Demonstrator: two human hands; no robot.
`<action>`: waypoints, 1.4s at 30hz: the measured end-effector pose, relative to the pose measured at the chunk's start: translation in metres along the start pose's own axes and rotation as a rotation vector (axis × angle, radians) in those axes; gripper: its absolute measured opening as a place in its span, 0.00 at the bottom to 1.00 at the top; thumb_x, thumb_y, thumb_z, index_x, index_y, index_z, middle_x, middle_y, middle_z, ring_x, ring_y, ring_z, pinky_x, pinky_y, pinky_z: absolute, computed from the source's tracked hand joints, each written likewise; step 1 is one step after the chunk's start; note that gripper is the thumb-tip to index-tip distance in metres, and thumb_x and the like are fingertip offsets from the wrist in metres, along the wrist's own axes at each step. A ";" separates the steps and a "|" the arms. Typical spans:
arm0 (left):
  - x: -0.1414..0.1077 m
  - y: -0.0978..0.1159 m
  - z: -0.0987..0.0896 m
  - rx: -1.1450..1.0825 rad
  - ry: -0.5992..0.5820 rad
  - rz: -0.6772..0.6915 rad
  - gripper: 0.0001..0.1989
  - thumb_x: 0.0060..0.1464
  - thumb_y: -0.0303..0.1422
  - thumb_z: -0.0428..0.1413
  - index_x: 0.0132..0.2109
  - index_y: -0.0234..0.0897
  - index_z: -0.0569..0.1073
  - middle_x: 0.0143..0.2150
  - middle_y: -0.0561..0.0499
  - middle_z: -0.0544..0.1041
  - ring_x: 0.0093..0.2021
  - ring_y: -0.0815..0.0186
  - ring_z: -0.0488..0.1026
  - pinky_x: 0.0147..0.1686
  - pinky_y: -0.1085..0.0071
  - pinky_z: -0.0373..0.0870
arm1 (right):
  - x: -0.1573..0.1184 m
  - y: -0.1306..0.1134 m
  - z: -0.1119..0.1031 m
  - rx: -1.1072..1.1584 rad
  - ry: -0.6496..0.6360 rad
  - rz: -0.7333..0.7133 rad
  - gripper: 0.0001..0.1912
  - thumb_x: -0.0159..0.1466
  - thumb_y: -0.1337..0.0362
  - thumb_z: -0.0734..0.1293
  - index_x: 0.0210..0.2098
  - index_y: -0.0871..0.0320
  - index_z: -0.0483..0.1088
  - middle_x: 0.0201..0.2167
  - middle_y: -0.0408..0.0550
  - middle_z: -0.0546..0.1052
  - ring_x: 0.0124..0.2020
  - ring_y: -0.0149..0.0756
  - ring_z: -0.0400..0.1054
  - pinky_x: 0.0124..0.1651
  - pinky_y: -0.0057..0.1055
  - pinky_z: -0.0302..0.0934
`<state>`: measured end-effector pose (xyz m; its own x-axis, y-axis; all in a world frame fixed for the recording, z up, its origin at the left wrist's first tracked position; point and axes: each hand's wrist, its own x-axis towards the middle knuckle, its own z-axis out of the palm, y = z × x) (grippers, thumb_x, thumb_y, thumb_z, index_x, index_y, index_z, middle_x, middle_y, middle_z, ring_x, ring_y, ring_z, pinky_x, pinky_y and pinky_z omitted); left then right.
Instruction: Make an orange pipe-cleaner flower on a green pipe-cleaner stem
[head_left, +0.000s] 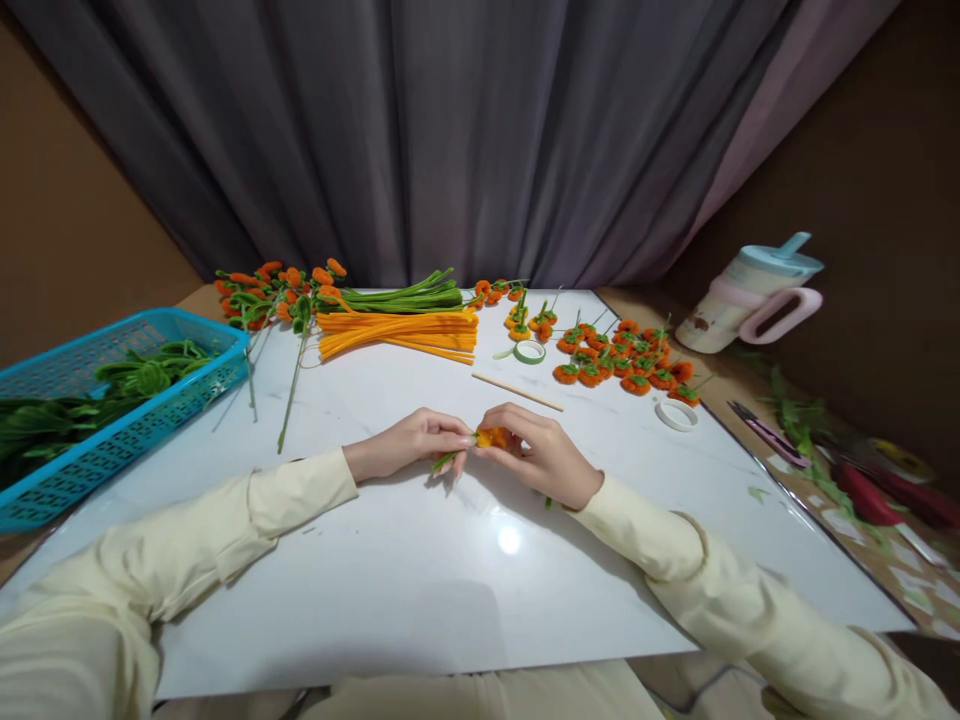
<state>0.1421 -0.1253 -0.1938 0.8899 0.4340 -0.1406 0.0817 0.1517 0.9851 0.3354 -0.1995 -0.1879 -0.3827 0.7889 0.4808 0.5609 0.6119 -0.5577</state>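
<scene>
My right hand (536, 450) is closed around a small orange-yellow pipe-cleaner flower (493, 437), held just above the white tabletop (420, 580). My left hand (420, 443) pinches the green end of that flower, its thumb and fingertips meeting the right fingers. A short green piece sticks out below the left fingertips, and another bit of green shows under the right palm. The fingers cover much of the flower. Beyond the hands lie a thin wooden stick (517, 391) and a roll of green tape (529, 352).
Orange pipe cleaners (397, 335) and green pipe cleaners (405, 298) lie at the back. Finished-looking orange flowers (622, 355) cluster at right, near a white tape roll (677, 415). A blue basket (127, 440) of green leaves stands left. A tumbler (739, 300) and pliers (769, 433) sit right.
</scene>
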 end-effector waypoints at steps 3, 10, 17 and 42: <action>0.000 0.001 0.001 0.037 0.043 0.007 0.12 0.54 0.36 0.55 0.31 0.29 0.72 0.23 0.51 0.71 0.20 0.75 0.61 0.21 0.77 0.58 | 0.000 0.001 -0.001 -0.004 0.002 0.014 0.11 0.62 0.58 0.65 0.40 0.59 0.66 0.34 0.49 0.71 0.28 0.29 0.63 0.30 0.26 0.61; -0.002 0.003 0.005 0.072 0.105 0.016 0.12 0.53 0.36 0.57 0.30 0.30 0.73 0.21 0.53 0.70 0.20 0.75 0.61 0.22 0.77 0.58 | 0.000 -0.003 -0.004 0.011 -0.004 -0.034 0.06 0.64 0.62 0.62 0.38 0.59 0.66 0.35 0.51 0.69 0.30 0.31 0.64 0.31 0.27 0.63; -0.002 0.002 0.007 -0.008 0.103 0.001 0.11 0.50 0.36 0.59 0.31 0.31 0.72 0.20 0.54 0.70 0.20 0.74 0.62 0.22 0.76 0.58 | 0.000 -0.006 -0.005 0.162 -0.008 0.003 0.08 0.63 0.60 0.63 0.35 0.58 0.66 0.34 0.49 0.69 0.32 0.31 0.65 0.31 0.27 0.65; -0.017 0.032 0.024 0.571 0.278 0.202 0.16 0.56 0.43 0.52 0.32 0.33 0.71 0.25 0.51 0.72 0.25 0.70 0.68 0.29 0.74 0.64 | -0.004 -0.013 -0.006 0.063 0.090 -0.127 0.09 0.60 0.70 0.64 0.40 0.58 0.62 0.33 0.49 0.70 0.32 0.33 0.65 0.34 0.32 0.66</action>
<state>0.1397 -0.1489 -0.1571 0.7701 0.6289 0.1069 0.2184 -0.4174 0.8821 0.3341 -0.2108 -0.1784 -0.3786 0.6985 0.6072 0.4641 0.7109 -0.5284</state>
